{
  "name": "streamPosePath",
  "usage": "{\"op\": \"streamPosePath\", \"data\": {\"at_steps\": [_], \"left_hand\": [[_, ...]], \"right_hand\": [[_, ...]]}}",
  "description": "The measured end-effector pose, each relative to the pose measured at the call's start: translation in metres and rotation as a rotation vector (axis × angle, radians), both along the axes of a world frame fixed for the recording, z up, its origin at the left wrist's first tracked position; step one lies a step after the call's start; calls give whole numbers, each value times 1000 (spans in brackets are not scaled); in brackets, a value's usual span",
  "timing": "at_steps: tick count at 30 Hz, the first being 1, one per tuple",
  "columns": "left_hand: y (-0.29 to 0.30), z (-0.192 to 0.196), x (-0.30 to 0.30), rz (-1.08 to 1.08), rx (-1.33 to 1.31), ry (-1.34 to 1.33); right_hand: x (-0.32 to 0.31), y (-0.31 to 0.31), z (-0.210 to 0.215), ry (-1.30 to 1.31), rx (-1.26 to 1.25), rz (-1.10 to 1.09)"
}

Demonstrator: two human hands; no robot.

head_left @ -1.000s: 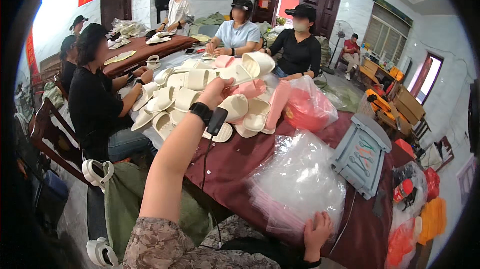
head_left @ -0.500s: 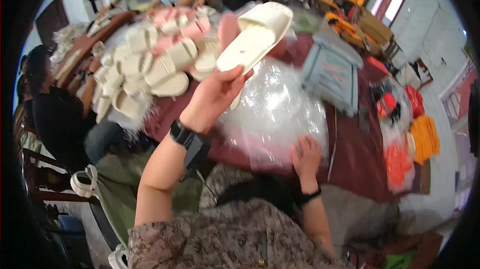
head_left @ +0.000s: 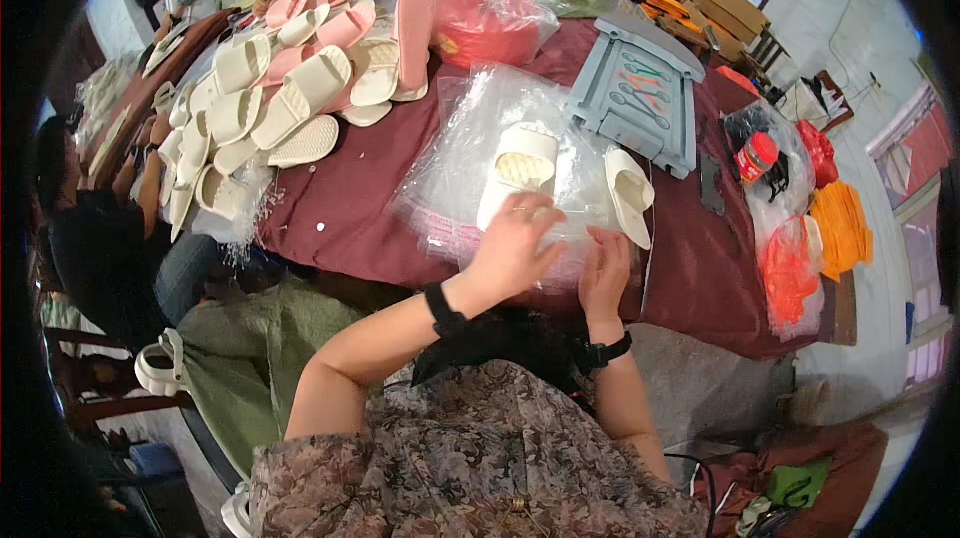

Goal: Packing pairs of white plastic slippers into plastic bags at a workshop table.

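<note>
Presently, a cream slipper [head_left: 524, 160] is laid on a stack of clear plastic bags [head_left: 437, 193], near the front edge of the surface [head_left: 345, 228], with its strap end turned toward the far edge. A second slipper [head_left: 630, 200] is set just to the right of it, at the stack's right margin. The left hand [head_left: 512, 246] is lowered over the heel end of the first slipper, thumb held apart from loosely bent fingers; whether slipper or film is gripped cannot be told. The right hand [head_left: 606, 276] is placed at the near part of the stack, fingers close together, and whether film is pinched there cannot be told either. Toward the left edge, cream and pink slippers [head_left: 300, 86] are heaped. Near the far edge, red contents are wrapped in a clear bag [head_left: 490, 23], and a grey tray [head_left: 640, 103] is stationed toward the right edge.
</note>
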State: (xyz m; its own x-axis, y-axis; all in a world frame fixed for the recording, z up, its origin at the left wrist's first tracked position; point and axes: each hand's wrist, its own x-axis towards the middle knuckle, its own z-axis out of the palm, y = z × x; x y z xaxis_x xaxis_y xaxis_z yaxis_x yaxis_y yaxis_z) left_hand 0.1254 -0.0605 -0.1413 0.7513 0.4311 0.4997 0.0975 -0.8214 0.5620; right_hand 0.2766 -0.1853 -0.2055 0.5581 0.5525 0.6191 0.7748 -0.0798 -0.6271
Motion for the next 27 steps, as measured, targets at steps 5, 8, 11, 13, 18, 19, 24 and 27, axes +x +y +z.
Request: {"op": "streamPosePath", "data": {"at_steps": [5,8,11,13,18,19,24,27], "left_hand": [[34,-52,-36,123,181,149],[38,-63,-38,61,142,206],[36,-67,-43,69,154,146],[35,-70,-41,91,172,135],[31,-77,-40,84,114,132],[32,-77,-40,72,97,128],[31,-79,-45,105,93,99],[32,-79,-43,101,91,95]], "right_hand": [[-7,-11,30,-48,79,139],[7,-18,61,25,79,-14],[55,4,76,-149,-119,-127],[83,26,65,-114,-324,-134],[107,60,24,-116,-613,-253],[110,60,21,-128,-609,-249],[76,68,50,-115,-426,-171],[52,80,68,-194,-298,-169]]}}
